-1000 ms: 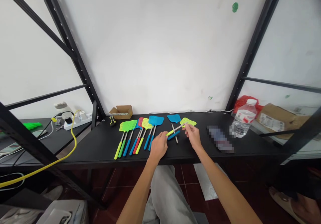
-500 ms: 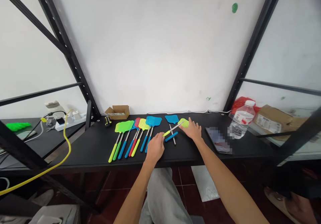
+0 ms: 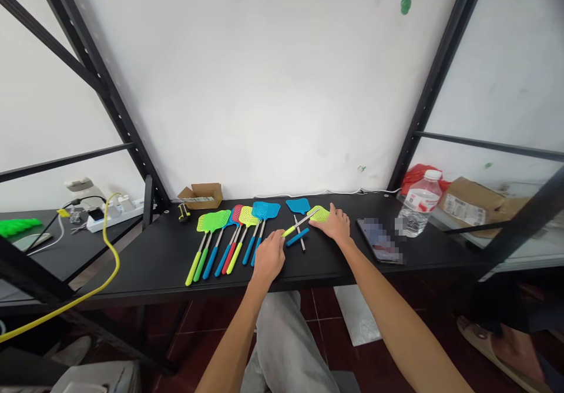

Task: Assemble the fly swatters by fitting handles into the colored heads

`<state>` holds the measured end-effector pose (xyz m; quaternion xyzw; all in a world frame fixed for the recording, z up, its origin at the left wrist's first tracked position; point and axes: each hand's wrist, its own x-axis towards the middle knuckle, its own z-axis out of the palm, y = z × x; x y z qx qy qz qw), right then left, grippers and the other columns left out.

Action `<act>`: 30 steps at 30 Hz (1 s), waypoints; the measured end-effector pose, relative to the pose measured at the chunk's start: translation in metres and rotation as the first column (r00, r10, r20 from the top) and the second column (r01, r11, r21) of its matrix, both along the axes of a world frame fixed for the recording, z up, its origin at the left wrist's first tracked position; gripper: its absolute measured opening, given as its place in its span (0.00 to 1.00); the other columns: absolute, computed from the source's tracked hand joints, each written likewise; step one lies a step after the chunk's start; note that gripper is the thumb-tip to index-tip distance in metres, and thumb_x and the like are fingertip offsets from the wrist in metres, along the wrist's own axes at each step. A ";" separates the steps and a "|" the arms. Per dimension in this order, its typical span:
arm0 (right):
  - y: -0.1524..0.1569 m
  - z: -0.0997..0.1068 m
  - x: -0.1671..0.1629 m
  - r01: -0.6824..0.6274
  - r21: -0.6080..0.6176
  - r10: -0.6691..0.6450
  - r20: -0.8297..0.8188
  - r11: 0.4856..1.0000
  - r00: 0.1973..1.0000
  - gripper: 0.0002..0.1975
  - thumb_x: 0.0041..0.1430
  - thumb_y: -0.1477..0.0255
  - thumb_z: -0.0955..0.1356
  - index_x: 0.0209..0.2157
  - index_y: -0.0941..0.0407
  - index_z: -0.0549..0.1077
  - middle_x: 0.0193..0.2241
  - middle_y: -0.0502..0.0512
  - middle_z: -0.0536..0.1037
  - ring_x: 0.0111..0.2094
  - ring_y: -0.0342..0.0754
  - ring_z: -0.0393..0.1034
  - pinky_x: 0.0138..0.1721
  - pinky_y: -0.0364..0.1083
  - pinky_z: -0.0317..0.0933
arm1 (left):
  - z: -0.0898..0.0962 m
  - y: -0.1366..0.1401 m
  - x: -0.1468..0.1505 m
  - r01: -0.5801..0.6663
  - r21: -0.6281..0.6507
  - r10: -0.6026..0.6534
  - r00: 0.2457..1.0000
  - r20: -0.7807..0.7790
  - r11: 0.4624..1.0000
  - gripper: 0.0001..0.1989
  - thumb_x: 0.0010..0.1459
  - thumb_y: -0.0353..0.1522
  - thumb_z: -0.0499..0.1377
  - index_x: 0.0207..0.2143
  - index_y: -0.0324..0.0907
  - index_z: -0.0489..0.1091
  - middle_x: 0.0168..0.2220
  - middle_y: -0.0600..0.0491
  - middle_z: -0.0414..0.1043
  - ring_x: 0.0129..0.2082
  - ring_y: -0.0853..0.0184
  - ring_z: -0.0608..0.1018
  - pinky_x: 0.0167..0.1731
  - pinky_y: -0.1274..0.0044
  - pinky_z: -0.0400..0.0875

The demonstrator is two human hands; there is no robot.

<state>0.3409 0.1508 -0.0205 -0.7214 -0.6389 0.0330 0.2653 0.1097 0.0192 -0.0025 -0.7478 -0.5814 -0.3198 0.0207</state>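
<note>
A yellow fly swatter (image 3: 318, 214) is held slantwise between both hands over the black tabletop. My left hand (image 3: 269, 256) is closed round the end of its yellow handle. At the perforated head, my right hand (image 3: 335, 225) grips the side edge, its fingers partly spread. Just behind the metal shaft lies a blue swatter head (image 3: 298, 205) with a bare metal rod. A blue handle (image 3: 298, 237) rests across that rod, apparently loose from it. To the left, several fly swatters (image 3: 215, 221) in green, blue, red and yellow lie in an overlapping row, handles toward me.
A phone (image 3: 379, 240) and a water bottle (image 3: 420, 204) are on the right, near cardboard (image 3: 465, 208). A small open box (image 3: 201, 197) and a black-yellow object (image 3: 184, 213) sit at the back left. A yellow cable (image 3: 115, 258) hangs at the left. Black shelf posts (image 3: 434, 81) flank the table.
The whole view has shifted slightly. Both hands keep their hold on the yellow fly swatter, and the other swatters lie as before.
</note>
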 end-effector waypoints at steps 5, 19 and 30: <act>-0.002 0.003 -0.001 0.021 -0.013 -0.020 0.006 1.000 1.000 0.59 0.40 0.38 0.68 0.64 0.64 0.55 0.55 0.74 0.65 0.57 0.69 0.57 0.57 0.58 0.47 | 0.000 0.002 0.000 0.001 -0.004 -0.001 1.000 -0.002 1.000 0.14 0.69 0.32 0.42 0.50 0.45 0.64 0.42 0.49 0.73 0.39 0.64 0.78 0.33 0.77 0.67; 0.003 0.015 -0.002 0.117 -0.172 -0.129 -0.057 0.978 0.990 0.56 0.33 0.41 0.72 0.56 0.68 0.66 0.54 0.79 0.65 0.57 0.69 0.57 0.55 0.57 0.53 | -0.002 0.003 -0.001 -0.003 -0.005 0.003 1.000 -0.006 1.000 0.15 0.70 0.33 0.42 0.51 0.45 0.64 0.43 0.49 0.74 0.39 0.64 0.78 0.32 0.77 0.66; -0.005 -0.001 0.024 -0.075 0.339 0.309 -0.716 0.938 0.625 0.24 0.50 0.51 0.69 0.41 0.57 0.75 0.38 0.59 0.79 0.37 0.54 0.74 0.36 0.49 0.66 | -0.003 0.004 -0.002 -0.020 0.002 0.020 0.999 0.025 1.000 0.15 0.69 0.32 0.43 0.51 0.44 0.65 0.43 0.49 0.74 0.41 0.63 0.78 0.36 0.77 0.67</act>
